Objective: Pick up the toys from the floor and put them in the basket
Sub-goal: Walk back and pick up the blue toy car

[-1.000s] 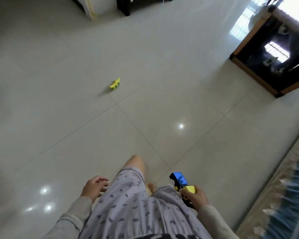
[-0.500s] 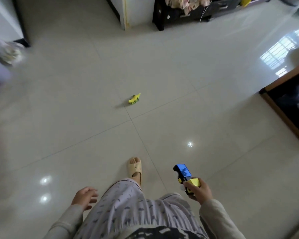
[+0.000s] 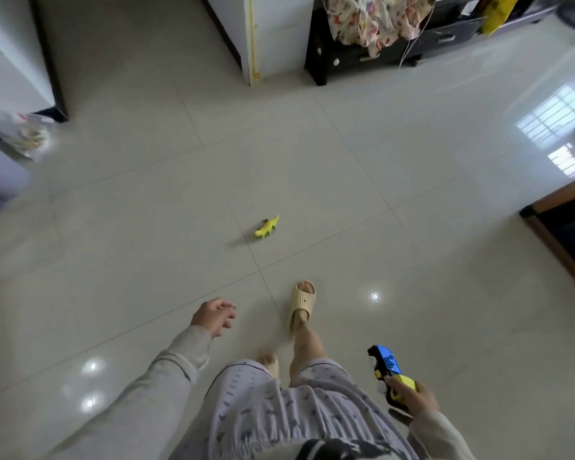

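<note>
The right hand [image 3: 412, 398] is clenching a blue and yellow toy [image 3: 389, 368] at 5 o'clock in the view, low beside the person's hip, so one toy is already being carried and is not yet in any basket. The left hand [image 3: 213, 315] is reaching forward at 7 o'clock with its fingers loosely spread and nothing in them. A small yellow toy [image 3: 267, 228] is lying on the tiled floor [image 3: 146, 244] near the centre of the view, toward 12 o'clock from the left hand and well apart from it; one slipper [image 3: 301, 305] is stepping between the body and that toy. No basket is showing anywhere in this view, so its location cannot be told. As a judgement, the task is partly along: one toy is in hand, one is waiting on the floor for pickup by the free left hand, and both are then needing delivery to the basket. Whether other toys are lying outside the view cannot be told
</note>
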Demonstrator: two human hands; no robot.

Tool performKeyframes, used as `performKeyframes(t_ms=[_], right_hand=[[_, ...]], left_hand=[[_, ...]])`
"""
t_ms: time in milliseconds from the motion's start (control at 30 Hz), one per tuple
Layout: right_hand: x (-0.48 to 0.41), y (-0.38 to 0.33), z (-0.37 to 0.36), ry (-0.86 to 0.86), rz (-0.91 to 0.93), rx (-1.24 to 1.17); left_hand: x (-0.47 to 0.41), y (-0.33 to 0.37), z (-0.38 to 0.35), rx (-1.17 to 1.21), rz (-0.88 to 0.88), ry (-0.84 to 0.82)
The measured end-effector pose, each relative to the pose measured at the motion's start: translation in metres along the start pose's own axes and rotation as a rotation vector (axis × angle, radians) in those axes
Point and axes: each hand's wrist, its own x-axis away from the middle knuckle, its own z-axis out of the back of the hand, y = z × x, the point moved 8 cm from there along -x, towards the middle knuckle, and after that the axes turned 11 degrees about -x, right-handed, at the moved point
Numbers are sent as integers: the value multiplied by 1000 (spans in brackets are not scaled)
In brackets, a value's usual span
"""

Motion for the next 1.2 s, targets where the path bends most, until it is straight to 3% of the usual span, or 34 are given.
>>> performKeyframes(t_ms=[233, 433, 667, 1000, 1200], right_hand=[[-37, -131, -69, -99, 88, 139], [-48, -258, -141, -219, 226, 299], [-47, -327, -210, -312, 215, 318], [-61, -344, -253, -184, 111, 353], [-77, -362, -272, -157, 24, 215]], left_hand=[[-34, -9, -2, 30, 218, -4], [-48, -15, -1, 212, 371, -1], [-63, 3, 22, 251, 473, 19], [-173, 115, 105, 39, 343, 19], [-235, 207, 148, -109, 223, -5]])
